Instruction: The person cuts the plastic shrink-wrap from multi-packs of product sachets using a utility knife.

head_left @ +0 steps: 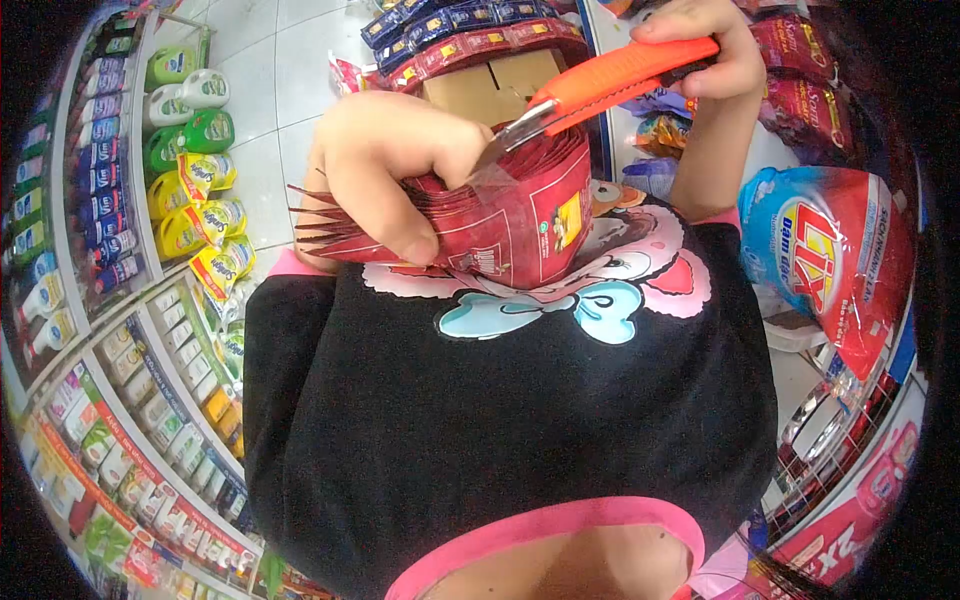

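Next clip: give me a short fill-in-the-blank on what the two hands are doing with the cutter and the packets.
1. The right hand holds a utility knife whose handle is coloured ____.
2. The left hand grips a bundle of sachets that are mostly ____.
3. The knife's metal blade touches the ____ of sachets.
4. The open cardboard box lies ____ the hands.

Missing words: orange; red; bundle; beyond

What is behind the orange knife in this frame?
Behind the orange utility knife lies an open cardboard box, edged by rows of red and blue sachets. The box's contents cannot be seen; the left hand and its red sachet bundle cover the near part.
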Demonstrator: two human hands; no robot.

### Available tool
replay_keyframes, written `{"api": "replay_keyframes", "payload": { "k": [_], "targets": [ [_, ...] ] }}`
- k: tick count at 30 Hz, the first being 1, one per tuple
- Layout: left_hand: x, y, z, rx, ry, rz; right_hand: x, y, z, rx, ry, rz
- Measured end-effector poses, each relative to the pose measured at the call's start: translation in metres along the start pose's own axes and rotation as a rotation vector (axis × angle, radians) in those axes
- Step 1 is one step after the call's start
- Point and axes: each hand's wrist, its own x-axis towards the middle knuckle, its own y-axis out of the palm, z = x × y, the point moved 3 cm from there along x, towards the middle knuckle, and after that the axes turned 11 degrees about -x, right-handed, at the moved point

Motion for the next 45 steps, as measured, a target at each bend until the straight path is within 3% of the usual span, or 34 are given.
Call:
{"api": "replay_keyframes", "payload": {
  "k": [2, 6, 9, 28, 34, 38, 45],
  "targets": [
    [0.011, 0.004, -0.004, -0.146, -0.069, 0.250, -0.001, 0.001, -0.004, 0.024, -0.025, 0.000],
    [0.001, 0.007, 0.002, 0.002, 0.043, 0.115, -0.003, 0.007, -0.004, 0.091, -0.072, -0.092],
    [0.001, 0.006, -0.002, 0.108, 0.061, 0.106, -0.002, 0.006, -0.001, 0.102, -0.125, -0.039],
    [0.003, -0.001, 0.000, 0.032, 0.099, 0.178, -0.004, 0.009, 0.013, -0.027, 0.014, 0.015],
    [0.002, -0.002, 0.002, 0.015, 0.110, 0.186, 0.002, 0.011, 0.045, -0.172, -0.144, 0.103],
    [0.001, -0.004, 0.004, 0.009, 0.117, 0.188, 0.013, 0.005, 0.060, -0.123, 0.094, 0.186],
    [0.002, -0.003, 0.008, 0.007, 0.142, 0.190, 0.006, -0.002, 0.053, -0.193, 0.013, 0.192]
  ]
}}
